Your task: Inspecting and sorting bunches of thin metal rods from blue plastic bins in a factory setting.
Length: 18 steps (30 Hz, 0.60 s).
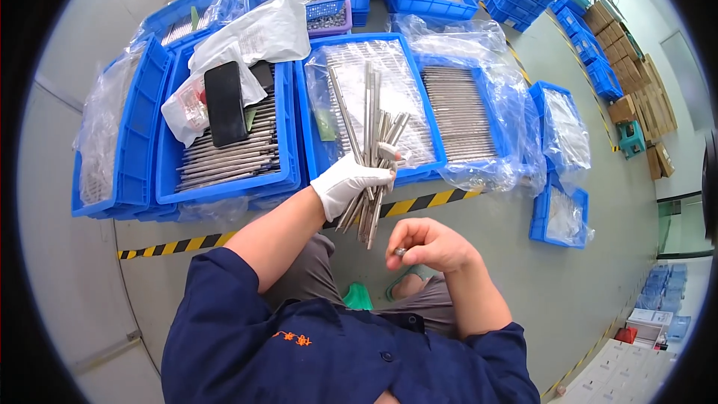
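- Several slim, silvery, cylindrical metal rods (371, 116) stand bunched in the white-gloved left hand (351, 179), its fingers curled firmly around their middles, in front of the blue plastic crate lined with clear film (426, 116).
- The bare right hand (437, 245) is nearly closed, thumb and forefinger pinching a small, shiny metal piece (400, 252) near the bundle's lower ends; its exact shape is too small to tell.
- Rods could slip out lengthwise if the left grip loosens, since they look smooth and splay at differing angles.
- The small piece could drop to the hard-looking grey floor (523, 277) if the pinch slackens.
- Rod tips might snag the thin, crinkled film.
- A flat, black, glossy phone (224, 105) could slide, as soft white plastic bags (273, 30) and ridged rods make an uneven bed.
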Available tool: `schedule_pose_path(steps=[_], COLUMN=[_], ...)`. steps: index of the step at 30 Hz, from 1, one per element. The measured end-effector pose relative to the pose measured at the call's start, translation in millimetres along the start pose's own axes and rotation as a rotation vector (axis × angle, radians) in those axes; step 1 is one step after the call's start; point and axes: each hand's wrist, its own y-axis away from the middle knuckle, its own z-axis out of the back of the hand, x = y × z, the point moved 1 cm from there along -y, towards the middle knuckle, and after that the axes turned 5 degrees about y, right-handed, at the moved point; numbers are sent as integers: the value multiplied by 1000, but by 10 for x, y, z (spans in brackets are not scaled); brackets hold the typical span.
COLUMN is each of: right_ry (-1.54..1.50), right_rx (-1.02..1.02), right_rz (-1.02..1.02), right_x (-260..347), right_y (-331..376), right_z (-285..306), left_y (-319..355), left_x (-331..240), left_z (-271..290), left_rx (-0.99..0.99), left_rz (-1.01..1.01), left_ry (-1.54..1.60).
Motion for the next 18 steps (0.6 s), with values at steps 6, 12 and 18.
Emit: schedule_pose_path(steps=[6, 12, 18], right_ry=[-46, -87, -47], right_rx=[-367, -761, -708], right_rz=[402, 542, 421], right_x=[200, 318, 261], right_y=[131, 218, 258], right_z=[383, 743, 770], left_y=[-13, 50, 8], left_x=[106, 265, 396], left_z=[-28, -213, -130], left_rx=[79, 133, 173], left_rz=[170, 399, 280], left_ry=[-491, -682, -789])
